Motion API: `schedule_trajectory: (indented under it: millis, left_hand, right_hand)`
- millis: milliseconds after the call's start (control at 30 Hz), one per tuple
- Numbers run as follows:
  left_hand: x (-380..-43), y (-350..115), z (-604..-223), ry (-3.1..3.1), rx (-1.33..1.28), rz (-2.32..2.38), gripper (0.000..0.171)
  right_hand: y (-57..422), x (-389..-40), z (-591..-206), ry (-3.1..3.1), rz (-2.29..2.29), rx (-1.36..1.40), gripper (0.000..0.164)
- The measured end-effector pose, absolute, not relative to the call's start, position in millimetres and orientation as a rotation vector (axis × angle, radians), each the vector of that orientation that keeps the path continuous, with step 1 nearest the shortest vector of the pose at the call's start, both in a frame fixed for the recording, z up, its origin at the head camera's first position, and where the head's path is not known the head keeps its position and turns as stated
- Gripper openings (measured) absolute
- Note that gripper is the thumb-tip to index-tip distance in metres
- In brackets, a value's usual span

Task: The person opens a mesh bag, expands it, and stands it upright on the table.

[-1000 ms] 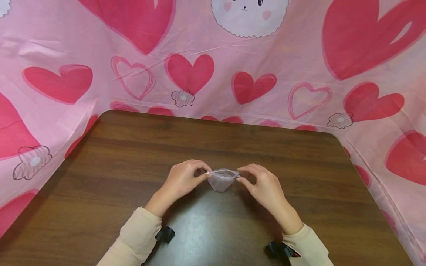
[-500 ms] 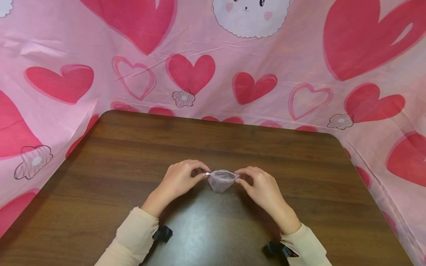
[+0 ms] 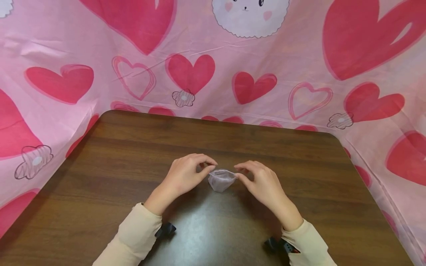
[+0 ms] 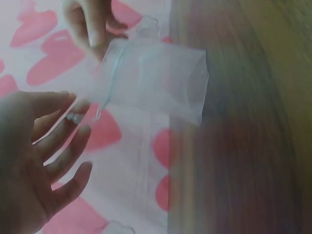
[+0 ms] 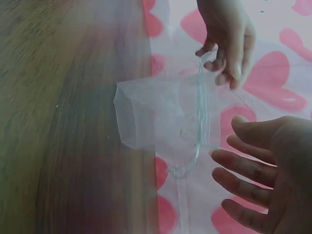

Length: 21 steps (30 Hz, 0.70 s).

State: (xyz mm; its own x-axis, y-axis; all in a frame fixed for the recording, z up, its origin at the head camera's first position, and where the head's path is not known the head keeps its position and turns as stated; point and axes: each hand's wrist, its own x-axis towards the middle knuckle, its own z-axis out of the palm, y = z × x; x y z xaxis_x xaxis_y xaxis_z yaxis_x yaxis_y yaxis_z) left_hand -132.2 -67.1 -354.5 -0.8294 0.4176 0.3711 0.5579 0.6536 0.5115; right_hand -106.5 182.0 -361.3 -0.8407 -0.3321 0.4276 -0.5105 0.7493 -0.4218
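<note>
A small sheer drawstring pouch (image 3: 221,181) stands on the brown table (image 3: 139,140), its mouth spread and facing up. At the left of its rim is my left hand (image 3: 186,173), thumb and forefinger slightly parted. The left wrist view shows the cord's knotted end (image 4: 74,117) by those fingers, which are loosely bent. My right hand (image 3: 264,183) is at the opposite side, with its thumb tip close to the rim. In the right wrist view its fingers (image 5: 246,168) are spread, and a cord loop (image 5: 183,171) hangs free beside the pouch.
A pink cloth (image 3: 213,77) printed with red hearts hangs around the back and sides of the table. Dark wrist cameras (image 3: 166,229) are strapped by the cream sleeves (image 3: 136,229).
My left hand has left the cord end it pinched and shifted up and right to the rim. My right hand's fingers have parted from the pouch's right corner. The pouch stays put.
</note>
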Motion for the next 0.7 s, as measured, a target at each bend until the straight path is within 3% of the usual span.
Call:
schedule_trajectory:
  millis: [700]
  left_hand:
    - [-141,-30,-342,-2.926,-0.823,-0.65,0.005]
  right_hand:
    - [161,-120,-353,-2.859,0.598,0.539,0.006]
